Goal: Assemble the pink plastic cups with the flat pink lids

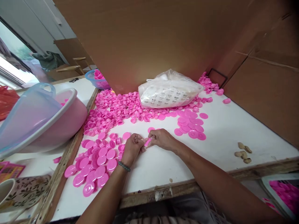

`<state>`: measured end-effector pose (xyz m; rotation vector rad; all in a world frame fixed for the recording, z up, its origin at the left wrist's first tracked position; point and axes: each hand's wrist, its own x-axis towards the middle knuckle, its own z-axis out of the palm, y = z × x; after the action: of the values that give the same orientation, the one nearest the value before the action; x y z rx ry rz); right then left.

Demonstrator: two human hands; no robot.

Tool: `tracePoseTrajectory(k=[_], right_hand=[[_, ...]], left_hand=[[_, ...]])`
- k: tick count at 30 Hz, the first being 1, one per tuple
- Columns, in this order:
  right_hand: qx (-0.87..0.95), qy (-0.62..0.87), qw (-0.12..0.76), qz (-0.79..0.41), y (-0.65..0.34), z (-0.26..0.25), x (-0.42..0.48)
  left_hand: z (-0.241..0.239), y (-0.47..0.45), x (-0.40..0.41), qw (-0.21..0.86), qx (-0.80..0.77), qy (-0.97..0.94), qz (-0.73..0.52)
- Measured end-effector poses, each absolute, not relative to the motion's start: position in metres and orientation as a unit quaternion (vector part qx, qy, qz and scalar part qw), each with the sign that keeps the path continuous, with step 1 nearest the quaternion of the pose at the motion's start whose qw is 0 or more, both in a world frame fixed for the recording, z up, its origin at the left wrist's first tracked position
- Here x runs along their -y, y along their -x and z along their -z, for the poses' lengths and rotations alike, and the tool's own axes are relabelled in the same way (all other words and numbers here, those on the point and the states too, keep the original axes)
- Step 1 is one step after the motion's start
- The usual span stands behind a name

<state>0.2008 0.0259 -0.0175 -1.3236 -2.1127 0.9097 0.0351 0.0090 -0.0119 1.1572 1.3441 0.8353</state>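
pink piece pinched between both hands

on the counter [210,146], a heap of flat pink lids [95,168] lies just left of the left hand [132,147]. its fingertips meet those of the right hand [161,138], and both hands pinch one pink piece [147,142] between them, close over the counter. the piece seems to run crosswise, hand to hand, equally near each. a second patch of lids [190,126] sits beyond the right hand.

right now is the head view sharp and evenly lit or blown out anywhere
Head view: the left hand, right hand and the pink cap they pinch are sharp in even light; the window at left is blown out; the cardboard wall darkens at top right.
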Motion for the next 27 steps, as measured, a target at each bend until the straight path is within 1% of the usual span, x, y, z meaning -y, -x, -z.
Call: tracePoseTrajectory(k=[2,4,5,7,9,12,14,17,19,23,27], right_hand=[[0.770,0.513,0.283,-0.253,-0.208,0.015,-0.036],[0.757,0.551,0.314,-0.155,-0.218,0.015,-0.049],[0.754,0.568,0.312,-0.112,-0.223,0.016,-0.056],[0.757,0.591,0.274,-0.052,-0.232,0.021,-0.068],[0.767,0.600,0.226,-0.028,-0.239,0.027,-0.075],[0.783,0.595,0.181,-0.030,-0.240,0.031,-0.076],[0.793,0.584,0.169,-0.037,-0.237,0.027,-0.073],[0.803,0.570,0.167,-0.054,-0.232,0.018,-0.067],[0.799,0.571,0.184,-0.051,-0.228,0.013,-0.064],[0.789,0.568,0.235,-0.013,-0.220,0.014,-0.066],[0.800,0.562,0.210,-0.016,-0.213,0.025,-0.073]], left_hand=[[0.006,-0.032,-0.007,0.487,-0.583,-0.532,-0.375],[-0.006,-0.024,-0.007,0.368,-0.634,-0.568,-0.375],[-0.014,-0.017,-0.007,0.295,-0.666,-0.578,-0.366],[-0.031,-0.002,-0.009,0.155,-0.726,-0.582,-0.331],[-0.044,0.010,-0.011,0.049,-0.763,-0.576,-0.290],[-0.054,0.012,-0.015,-0.039,-0.756,-0.597,-0.265],[-0.052,-0.001,-0.018,-0.039,-0.711,-0.644,-0.280],[-0.036,-0.031,-0.028,0.016,-0.612,-0.734,-0.294],[-0.020,-0.049,-0.035,0.048,-0.565,-0.780,-0.266],[0.009,-0.068,-0.045,0.087,-0.513,-0.830,-0.201],[0.019,-0.065,-0.041,0.118,-0.499,-0.832,-0.211]])
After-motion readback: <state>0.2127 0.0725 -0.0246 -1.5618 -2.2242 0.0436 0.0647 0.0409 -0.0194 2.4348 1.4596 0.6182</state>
